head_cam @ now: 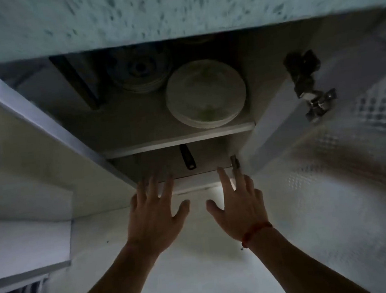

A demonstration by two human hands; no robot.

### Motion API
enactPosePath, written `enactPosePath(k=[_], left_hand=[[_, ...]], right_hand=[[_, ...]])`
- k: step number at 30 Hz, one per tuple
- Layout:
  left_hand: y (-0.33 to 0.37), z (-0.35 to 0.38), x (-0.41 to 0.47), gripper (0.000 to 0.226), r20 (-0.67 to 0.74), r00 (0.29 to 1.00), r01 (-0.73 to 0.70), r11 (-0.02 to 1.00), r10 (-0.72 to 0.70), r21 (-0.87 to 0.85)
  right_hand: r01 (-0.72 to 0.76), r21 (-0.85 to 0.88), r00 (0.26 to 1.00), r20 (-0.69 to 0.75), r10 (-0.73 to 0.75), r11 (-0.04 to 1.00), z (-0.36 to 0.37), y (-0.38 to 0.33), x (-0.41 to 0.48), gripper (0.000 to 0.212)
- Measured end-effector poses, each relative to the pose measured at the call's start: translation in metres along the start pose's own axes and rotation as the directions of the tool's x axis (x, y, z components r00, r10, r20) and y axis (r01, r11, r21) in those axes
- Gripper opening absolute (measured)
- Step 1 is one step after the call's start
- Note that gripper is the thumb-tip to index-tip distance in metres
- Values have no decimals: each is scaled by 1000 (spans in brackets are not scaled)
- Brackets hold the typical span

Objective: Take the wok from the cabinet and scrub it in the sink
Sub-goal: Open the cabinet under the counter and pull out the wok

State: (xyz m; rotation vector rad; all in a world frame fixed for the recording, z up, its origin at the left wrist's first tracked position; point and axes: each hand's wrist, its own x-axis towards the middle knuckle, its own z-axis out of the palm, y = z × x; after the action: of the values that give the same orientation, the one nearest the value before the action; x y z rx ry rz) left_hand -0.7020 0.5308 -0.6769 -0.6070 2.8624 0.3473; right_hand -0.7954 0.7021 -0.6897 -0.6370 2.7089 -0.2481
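Just beyond the fingertips of both hands, on the lower shelf of the open cabinet (179, 139), a dark handle (187, 158) sticks out. It is probably the wok's, but the pan itself is hidden in shadow. The left hand (154, 219) and the right hand (237, 208) are spread wide and hold nothing. The step in hand is the reach into the cabinet. Next, one hand must close around this handle, which lies between them.

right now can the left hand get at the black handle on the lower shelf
Probably yes. The cabinet stands open, the black handle pokes toward the front edge of the lower shelf with nothing before it, and the open left hand is just below.
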Motion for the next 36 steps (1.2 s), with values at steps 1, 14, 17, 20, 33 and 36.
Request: enactPosePath(k=[1, 14, 17, 20, 33, 36], left_hand=[[-4, 16, 14, 82, 1, 1000, 13, 1000, -13, -10], [-46, 158, 185, 67, -89, 969, 174, 891, -231, -420], [-54, 179, 216, 55, -91, 961, 175, 825, -263, -537], [-53, 189, 233, 55, -67, 953, 181, 734, -294, -654], [-8, 194, 237, 23, 336, 879, 357, 1, -339, -934], [0, 194, 232, 9, 376, 869, 372, -76, -322, -925]], right_hand=[[7, 2, 1000, 0, -7, 1000, 16, 2, 14, 82], [180, 187, 972, -182, -146, 966, 162, -15, 175, 82], [177, 380, 976, -186, -112, 908, 175, -20, 200, 80], [172, 461, 973, -216, -78, 871, 181, -23, 218, 78], [-59, 524, 998, 49, 39, 850, 165, -8, 196, 56], [-120, 481, 990, 118, 72, 869, 168, -2, 187, 57]])
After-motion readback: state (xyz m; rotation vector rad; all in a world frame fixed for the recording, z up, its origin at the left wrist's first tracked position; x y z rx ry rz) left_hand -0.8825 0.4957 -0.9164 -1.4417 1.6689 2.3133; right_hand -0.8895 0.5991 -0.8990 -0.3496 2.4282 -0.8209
